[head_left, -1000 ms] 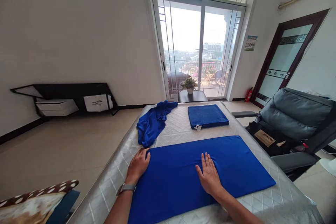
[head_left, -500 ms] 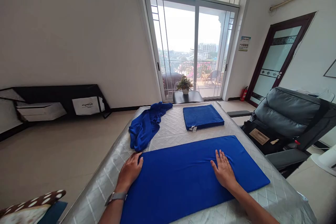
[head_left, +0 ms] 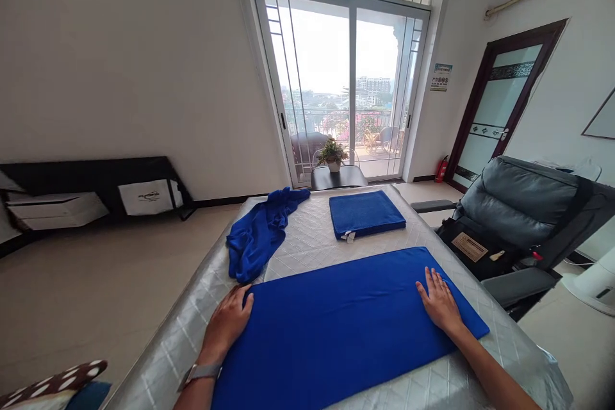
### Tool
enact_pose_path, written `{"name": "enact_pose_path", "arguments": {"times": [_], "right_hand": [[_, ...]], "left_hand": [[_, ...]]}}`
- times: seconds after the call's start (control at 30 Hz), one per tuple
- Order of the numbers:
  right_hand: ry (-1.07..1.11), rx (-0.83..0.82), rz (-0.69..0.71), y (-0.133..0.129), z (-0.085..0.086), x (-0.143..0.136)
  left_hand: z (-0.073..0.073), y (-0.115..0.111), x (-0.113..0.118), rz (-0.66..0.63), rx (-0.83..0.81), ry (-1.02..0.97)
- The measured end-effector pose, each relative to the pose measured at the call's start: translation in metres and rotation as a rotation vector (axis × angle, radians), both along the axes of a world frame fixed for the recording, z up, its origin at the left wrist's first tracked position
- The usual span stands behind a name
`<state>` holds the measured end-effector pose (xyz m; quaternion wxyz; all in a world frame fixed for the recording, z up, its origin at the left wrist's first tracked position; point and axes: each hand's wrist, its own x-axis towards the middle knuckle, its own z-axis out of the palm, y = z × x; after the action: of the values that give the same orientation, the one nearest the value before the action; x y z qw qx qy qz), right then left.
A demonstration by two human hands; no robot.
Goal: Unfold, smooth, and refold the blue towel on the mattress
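Note:
A long folded blue towel [head_left: 331, 327] lies flat across the silver quilted table cover [head_left: 307, 237]. My left hand [head_left: 229, 317] rests at its left edge near the far corner, fingers extended and partly hidden behind the thumb side. Flat on the cloth near its right end lies my right hand [head_left: 438, 300], fingers stretched out. Beyond the left hand is a crumpled blue towel [head_left: 259, 230]. A neatly folded blue towel [head_left: 368, 213] with white tags sits at the far side of the table.
A dark recliner chair [head_left: 528, 211] with a black bag stands close on the right. Behind the table is a small black chair [head_left: 339, 177] bearing a potted plant [head_left: 333, 152]. A spotted brown cushion [head_left: 57, 387] shows at the lower left. A black shelf [head_left: 86, 170] lines the wall.
My right hand has slid to the right over the towel, towards its right end. My left hand stays at the left edge. The whole view has shifted slightly.

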<state>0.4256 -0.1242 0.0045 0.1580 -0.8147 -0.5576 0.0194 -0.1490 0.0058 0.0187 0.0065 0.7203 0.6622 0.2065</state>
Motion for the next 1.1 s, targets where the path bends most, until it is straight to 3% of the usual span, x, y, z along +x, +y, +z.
{"name": "enact_pose_path", "arguments": {"times": [0.17,0.33,0.43,0.53,0.67,0.87,1.0,1.1], "right_hand": [[0.031,0.060,-0.044,0.000,-0.003,0.035],[0.145,0.163,0.006,0.000,0.000,0.059],[0.236,0.222,-0.027,0.000,0.007,0.061],[0.308,0.262,-0.067,0.002,0.021,0.041],[0.387,0.241,0.140,0.010,0.050,-0.035],[0.424,0.060,0.587,0.017,0.088,-0.203],[0.420,0.026,0.789,0.020,0.087,-0.292],[0.406,0.024,0.841,0.027,0.074,-0.335]], "left_hand": [[-0.002,0.000,0.000,0.004,0.021,0.021],[-0.003,0.001,0.000,0.001,0.041,0.012],[-0.004,0.002,-0.001,-0.004,0.045,0.016],[-0.004,0.002,-0.001,-0.004,0.031,0.022],[-0.001,0.001,0.001,-0.010,0.036,0.022],[0.002,-0.002,0.003,0.002,0.023,-0.010],[0.001,-0.002,0.002,-0.005,0.030,-0.019],[-0.001,0.000,0.002,-0.008,0.053,-0.030]]}}
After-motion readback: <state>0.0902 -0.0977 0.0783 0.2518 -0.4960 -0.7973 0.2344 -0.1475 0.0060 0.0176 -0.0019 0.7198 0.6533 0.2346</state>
